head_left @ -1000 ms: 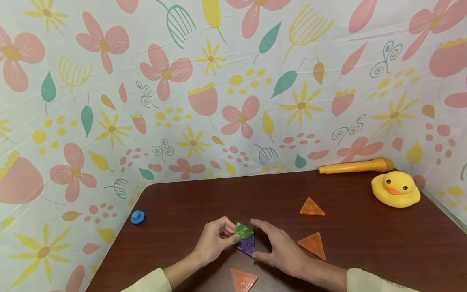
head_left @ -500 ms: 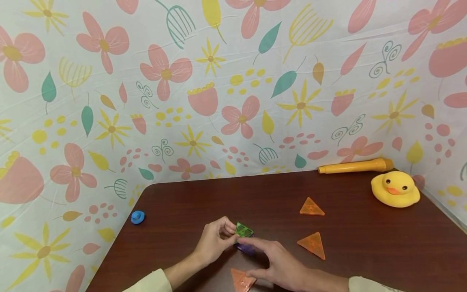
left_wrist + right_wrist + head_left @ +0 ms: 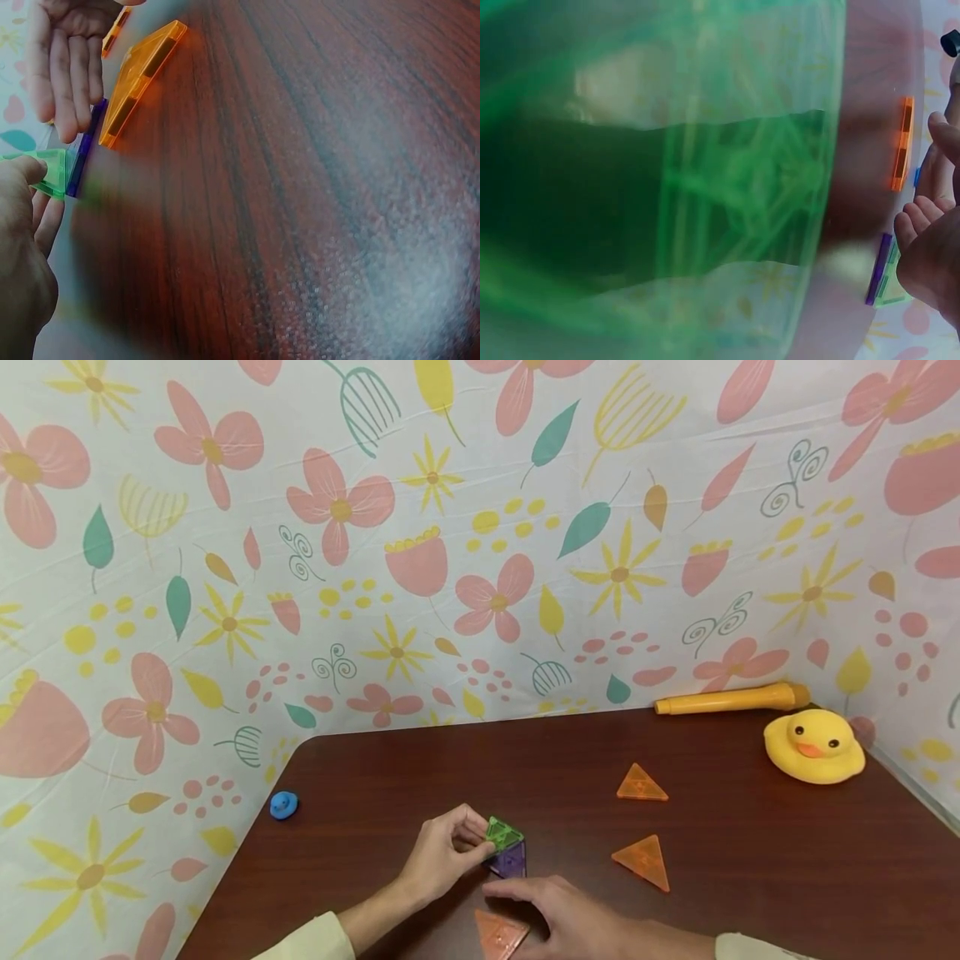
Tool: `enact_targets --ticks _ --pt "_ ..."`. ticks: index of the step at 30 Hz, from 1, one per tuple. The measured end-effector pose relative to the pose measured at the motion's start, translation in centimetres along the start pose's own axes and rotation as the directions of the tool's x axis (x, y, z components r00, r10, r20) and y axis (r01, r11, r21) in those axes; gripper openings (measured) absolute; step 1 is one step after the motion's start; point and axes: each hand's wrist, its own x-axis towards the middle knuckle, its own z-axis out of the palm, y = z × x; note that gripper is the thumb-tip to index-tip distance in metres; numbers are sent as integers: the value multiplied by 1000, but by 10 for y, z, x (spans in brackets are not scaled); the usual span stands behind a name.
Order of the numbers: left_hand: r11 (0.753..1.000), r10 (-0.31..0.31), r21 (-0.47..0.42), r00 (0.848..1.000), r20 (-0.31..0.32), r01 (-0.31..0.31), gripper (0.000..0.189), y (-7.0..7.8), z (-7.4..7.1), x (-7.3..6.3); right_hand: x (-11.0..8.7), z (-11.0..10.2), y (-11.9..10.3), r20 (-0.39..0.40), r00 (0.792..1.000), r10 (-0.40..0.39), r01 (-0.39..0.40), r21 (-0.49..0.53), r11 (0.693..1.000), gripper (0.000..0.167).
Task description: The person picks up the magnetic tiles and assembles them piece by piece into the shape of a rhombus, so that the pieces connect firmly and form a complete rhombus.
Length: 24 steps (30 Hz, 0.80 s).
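My left hand (image 3: 442, 853) pinches a see-through green triangular magnetic tile (image 3: 503, 834) between thumb and fingers. Against its lower edge sits a purple triangular tile (image 3: 509, 861); the left wrist view shows this purple tile (image 3: 86, 150) edge-on beside the green one. My right hand (image 3: 573, 910) holds nothing, its fingers spread from the thumb just below the purple tile. Under its index finger lies an orange triangular tile (image 3: 499, 932) on the table, the thumb near its right corner. In the right wrist view, a blurred see-through green shape (image 3: 742, 187) fills much of the picture.
Two more orange triangular tiles, a far one (image 3: 642, 783) and a nearer one (image 3: 645, 863), lie right of my hands. A yellow rubber duck (image 3: 813, 749) and a yellow-orange stick (image 3: 731, 700) are at the back right. A small blue duck (image 3: 283, 806) sits at the left edge.
My right hand has left the side of the purple tile and moved down toward me, to the near orange tile. My left hand keeps its pinch on the green tile.
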Motion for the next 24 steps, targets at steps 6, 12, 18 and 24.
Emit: enact_targets --ticks 6,12,18,24 --pt "1000 -8 12 1000 3 8 21 0 1 -1 1 13 20 2 998 -60 60 47 997 68" --pt "1000 2 21 1000 3 -2 21 1 1 -1 4 17 22 -18 995 -95 94 -35 995 68" --pt "999 4 33 1000 -1 -4 21 0 1 0 7 14 3 -36 997 -71 69 -58 996 66" --pt "999 9 49 1000 -3 -9 22 2 0 -1 8 22 18 -50 997 -65 62 -69 996 66"
